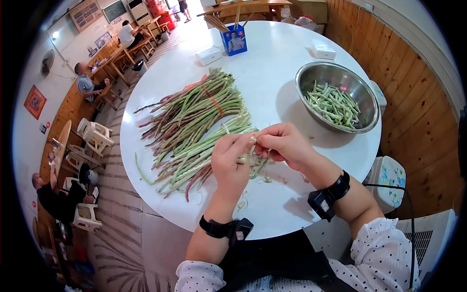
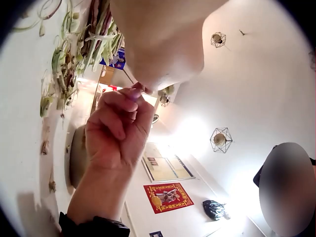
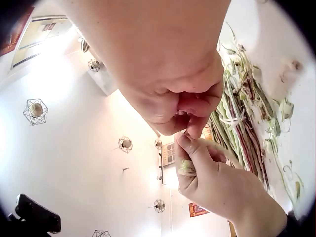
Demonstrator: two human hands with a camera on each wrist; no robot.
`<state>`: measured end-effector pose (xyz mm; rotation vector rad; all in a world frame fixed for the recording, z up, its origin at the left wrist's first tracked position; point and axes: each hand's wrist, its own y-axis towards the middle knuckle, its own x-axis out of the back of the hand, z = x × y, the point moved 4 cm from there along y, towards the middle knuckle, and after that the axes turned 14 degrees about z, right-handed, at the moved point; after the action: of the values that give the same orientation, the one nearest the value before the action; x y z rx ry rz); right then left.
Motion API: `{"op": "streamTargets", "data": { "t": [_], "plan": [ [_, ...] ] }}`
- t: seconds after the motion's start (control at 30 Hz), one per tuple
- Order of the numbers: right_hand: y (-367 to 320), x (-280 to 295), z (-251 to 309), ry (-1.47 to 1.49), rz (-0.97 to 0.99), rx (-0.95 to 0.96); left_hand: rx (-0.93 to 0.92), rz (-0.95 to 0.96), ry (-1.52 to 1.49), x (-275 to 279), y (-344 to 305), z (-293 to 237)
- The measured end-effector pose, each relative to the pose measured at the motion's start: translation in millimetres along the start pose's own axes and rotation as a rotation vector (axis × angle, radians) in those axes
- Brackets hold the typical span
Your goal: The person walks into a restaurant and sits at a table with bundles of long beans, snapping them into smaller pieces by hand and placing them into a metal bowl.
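My left hand is above the table's near side, beside a heap of long beans in green and purple. It grips a long bean, whose pale green end shows between the fingers in the right wrist view. Opposite it, my right hand pinches the bean's tip with thumb and forefinger, and the two hands' fingertips meet there. Part of the heap is bound by a red tie. Below the hands lie bean trimmings. Most of the gripped bean is hidden by my fingers.
A steel bowl of short bean pieces stands at the right on the round white table. Farther back are a blue chopstick box and two white boxes. Stools and seated people are off to the left.
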<state>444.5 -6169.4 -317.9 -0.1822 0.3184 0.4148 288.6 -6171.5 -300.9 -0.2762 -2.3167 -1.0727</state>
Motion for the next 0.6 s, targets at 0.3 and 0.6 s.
{"op": "streamTargets", "data": {
  "t": [0.3, 0.6],
  "plan": [
    [-8, 22, 23, -1.328, -0.284, 0.19, 0.308, -0.073, -0.575, 25, -1, 1],
    [-14, -22, 31, -0.374, 0.151, 0.259, 0.28, 0.01, -0.431, 11, -3, 9]
  ]
}}
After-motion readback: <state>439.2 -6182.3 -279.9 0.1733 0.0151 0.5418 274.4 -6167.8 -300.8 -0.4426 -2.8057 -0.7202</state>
